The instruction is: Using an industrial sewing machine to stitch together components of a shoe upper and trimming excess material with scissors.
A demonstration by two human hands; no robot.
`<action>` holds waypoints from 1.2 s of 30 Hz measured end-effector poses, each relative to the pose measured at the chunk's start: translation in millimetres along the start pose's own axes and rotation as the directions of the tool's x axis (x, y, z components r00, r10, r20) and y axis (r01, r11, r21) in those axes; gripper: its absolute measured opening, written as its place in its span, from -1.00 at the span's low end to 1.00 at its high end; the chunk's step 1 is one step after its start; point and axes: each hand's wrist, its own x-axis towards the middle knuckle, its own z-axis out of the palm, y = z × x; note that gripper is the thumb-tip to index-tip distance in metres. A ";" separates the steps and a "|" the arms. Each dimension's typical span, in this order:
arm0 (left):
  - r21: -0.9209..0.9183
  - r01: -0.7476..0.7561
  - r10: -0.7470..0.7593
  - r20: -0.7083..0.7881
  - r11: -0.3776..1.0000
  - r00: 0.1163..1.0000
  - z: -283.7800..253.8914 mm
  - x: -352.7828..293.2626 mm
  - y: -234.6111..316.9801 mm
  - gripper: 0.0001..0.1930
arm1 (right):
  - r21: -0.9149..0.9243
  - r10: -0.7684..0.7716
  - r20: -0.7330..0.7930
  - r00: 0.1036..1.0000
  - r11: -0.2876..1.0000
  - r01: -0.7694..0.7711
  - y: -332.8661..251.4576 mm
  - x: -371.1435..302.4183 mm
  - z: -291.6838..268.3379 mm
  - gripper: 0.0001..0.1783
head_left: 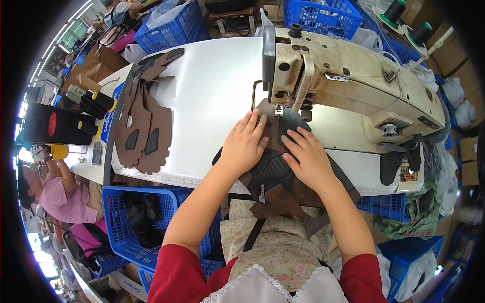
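My left hand (244,145) lies flat, fingers spread, on a brown and black shoe-upper piece (275,174) on the white sewing table (212,91). My right hand (306,157) presses on the same piece just right of it, fingertips near the needle area. The piece runs under the presser foot (278,109) of a cream industrial sewing machine (348,76) and hangs over the table's front edge toward my lap. Neither hand grips it; both hold it down.
A stack of brown cut pieces (144,129) lies at the table's left. Blue crates stand below the table's left (134,222), behind it (174,28) and at the right (386,204). Thread cones (394,11) stand at back right. A person in pink (63,194) sits at far left.
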 end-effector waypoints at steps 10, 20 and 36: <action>-0.002 0.013 -0.013 0.005 1.000 1.000 4.0 13.0 -5.5 -0.45 | 0.081 0.028 -0.052 0.998 0.996 -0.023 4.9 13.0 -3.6 -0.58; -0.004 0.011 -0.011 -0.024 1.000 1.000 9.8 25.0 -11.9 -0.45 | 0.016 -0.026 -0.072 0.997 0.999 0.027 15.3 18.0 -2.5 -0.64; -0.002 -0.019 0.019 -0.044 1.000 0.999 13.0 36.3 -17.9 -0.51 | -0.058 -0.027 -0.054 0.998 0.998 0.024 -8.0 28.2 -1.0 -0.61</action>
